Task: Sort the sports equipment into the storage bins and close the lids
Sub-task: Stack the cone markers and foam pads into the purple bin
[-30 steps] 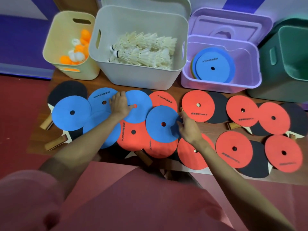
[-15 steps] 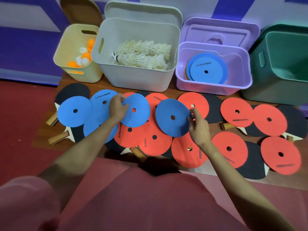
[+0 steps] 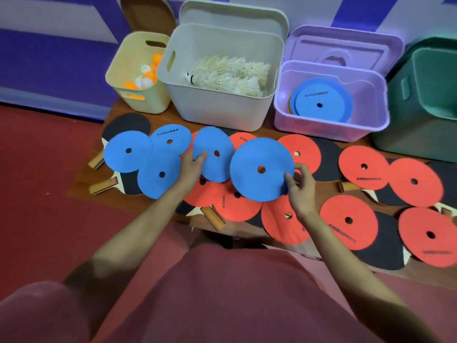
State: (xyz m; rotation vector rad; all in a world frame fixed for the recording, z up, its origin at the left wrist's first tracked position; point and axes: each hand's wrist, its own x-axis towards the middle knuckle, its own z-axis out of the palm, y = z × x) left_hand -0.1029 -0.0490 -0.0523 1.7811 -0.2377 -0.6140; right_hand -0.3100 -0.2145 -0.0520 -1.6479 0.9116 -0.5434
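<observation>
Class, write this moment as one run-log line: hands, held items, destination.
left hand: grips small blue foam disc | right hand: grips large blue foam disc | lilac plastic bin: open, holds blue discs

Four open bins (image 3: pixel 220 112) behind discs (image 3: pixel 363 170) overlapping paddles (image 3: pixel 383 243).

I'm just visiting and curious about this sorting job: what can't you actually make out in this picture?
All in the head view:
- Green bin: cut off by the right edge; its inside is too dark to see.
- Paddles: mostly covered by blue and red discs.
- Lettering on the discs: too small to read.
- Purple bin: discs under the top blue disc are hidden, so no count.
</observation>
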